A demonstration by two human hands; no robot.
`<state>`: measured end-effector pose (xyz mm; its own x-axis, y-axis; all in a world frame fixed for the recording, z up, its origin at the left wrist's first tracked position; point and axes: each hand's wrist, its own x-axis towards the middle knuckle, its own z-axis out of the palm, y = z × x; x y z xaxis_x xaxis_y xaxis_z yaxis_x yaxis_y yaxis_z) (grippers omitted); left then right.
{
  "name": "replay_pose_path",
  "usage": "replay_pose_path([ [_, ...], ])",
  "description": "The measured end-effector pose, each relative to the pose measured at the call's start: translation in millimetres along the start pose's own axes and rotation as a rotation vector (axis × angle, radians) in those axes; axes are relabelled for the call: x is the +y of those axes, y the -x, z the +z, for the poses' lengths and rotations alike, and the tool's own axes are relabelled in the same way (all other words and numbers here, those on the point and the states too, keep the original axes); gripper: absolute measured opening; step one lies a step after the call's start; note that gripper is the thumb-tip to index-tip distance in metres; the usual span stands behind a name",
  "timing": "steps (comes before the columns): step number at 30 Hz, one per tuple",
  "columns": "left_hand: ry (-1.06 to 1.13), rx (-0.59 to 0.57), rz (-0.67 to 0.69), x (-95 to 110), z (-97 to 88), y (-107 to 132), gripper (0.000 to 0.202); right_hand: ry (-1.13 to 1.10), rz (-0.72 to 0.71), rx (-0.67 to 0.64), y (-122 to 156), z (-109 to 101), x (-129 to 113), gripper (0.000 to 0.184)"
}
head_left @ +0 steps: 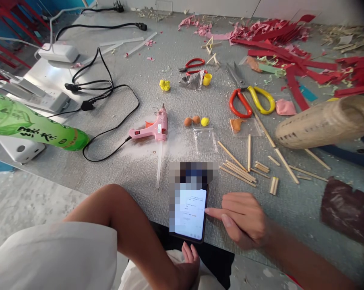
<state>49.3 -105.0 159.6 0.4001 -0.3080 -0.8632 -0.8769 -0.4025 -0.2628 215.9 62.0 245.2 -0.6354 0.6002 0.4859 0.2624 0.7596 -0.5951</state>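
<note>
A smartphone (pixel 192 219) with a lit white screen of small text lies at the near edge of the table; its upper and left parts are blurred by pixelation. My right hand (pixel 244 221) is beside it, empty, index finger stretched to the phone's right edge and the other fingers partly curled. Just below the phone, my left hand (pixel 190 254) rests over my lap with its fingers loosely extended, holding nothing I can see. Beyond the phone are a small clear bag (pixel 205 140), two brown balls (pixel 187 121) and a yellow ball (pixel 205 121).
A pink glue gun (pixel 153 128) with its cord lies left of centre. Wooden sticks (pixel 238 172), red-and-yellow scissors (pixel 240 90) and a brown bottle (pixel 323 123) are on the right. Red paper strips (pixel 275 44) pile at the back. A green bottle (pixel 34 125) and power strips (pixel 40 94) are left.
</note>
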Motion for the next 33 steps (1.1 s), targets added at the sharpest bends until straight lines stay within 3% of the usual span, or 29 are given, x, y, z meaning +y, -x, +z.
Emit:
replay_pose_path([
  [6, 0.027, 0.043, -0.009, 1, 0.3, 1, 0.030, 0.001, 0.002, -0.021, 0, 0, 1, 0.030],
  [18, 0.052, 0.065, -0.022, -5, 5.7, 16, 0.032, 0.093, 0.066, -0.207, -3, 0, -3, 0.037],
  [25, 0.059, 0.084, -0.011, -11, 8.1, 25, 0.035, 0.102, 0.067, -0.205, -5, -1, -4, 0.037],
  [33, 0.056, 0.125, 0.041, -17, 12.3, 38, 0.039, -0.007, 0.096, -0.056, 1, -2, -2, 0.030],
])
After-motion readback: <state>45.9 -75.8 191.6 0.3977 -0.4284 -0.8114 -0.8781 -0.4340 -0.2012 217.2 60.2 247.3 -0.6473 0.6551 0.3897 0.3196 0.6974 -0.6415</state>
